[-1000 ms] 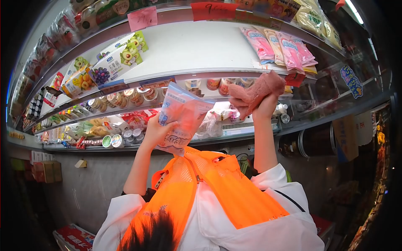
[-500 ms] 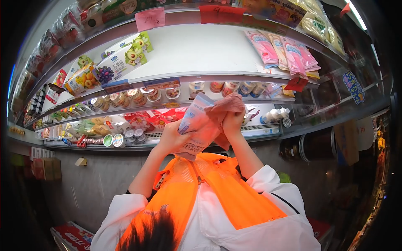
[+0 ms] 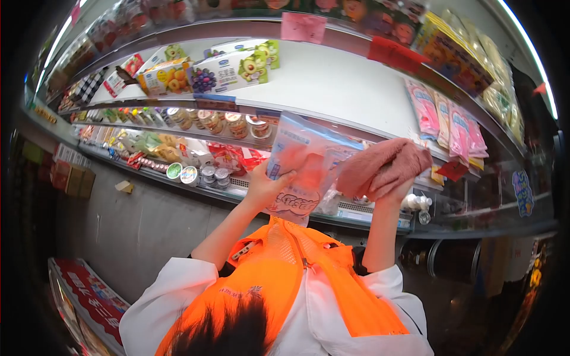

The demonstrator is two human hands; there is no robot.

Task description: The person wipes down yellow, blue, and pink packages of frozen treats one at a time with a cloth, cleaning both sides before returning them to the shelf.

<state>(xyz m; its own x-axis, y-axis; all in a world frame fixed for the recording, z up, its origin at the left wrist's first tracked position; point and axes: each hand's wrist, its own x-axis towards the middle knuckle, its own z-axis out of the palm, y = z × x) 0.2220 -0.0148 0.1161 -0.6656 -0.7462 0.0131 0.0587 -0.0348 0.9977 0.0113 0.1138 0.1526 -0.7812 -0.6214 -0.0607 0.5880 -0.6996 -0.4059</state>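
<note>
A pale blue, see-through printed pouch (image 3: 300, 163) is held up in front of my chest, with something pinkish showing through it. My left hand (image 3: 266, 188) grips its left side, thumb across the front. On the right, my right hand (image 3: 396, 193) is closed on a dusty-pink cloth (image 3: 383, 169), which bunches over the fingers and hides most of them. The cloth's left edge comes right up to the pouch's right side. Behind both hands run the shelves, with jars (image 3: 236, 126) just left of the pouch.
Fruit-printed yogurt cartons (image 3: 228, 71) stand at the left of the white shelf (image 3: 332, 74). Pink pouches (image 3: 423, 107) lie at its right end. Small tubs (image 3: 189, 175) and red packs line the lowest shelf. Cardboard boxes (image 3: 77, 178) sit on the floor at left.
My right hand has moved right with the cloth, away from the pouch's front, so more of the pouch shows. The view has shifted and tilted, and the shelves appear slanted.
</note>
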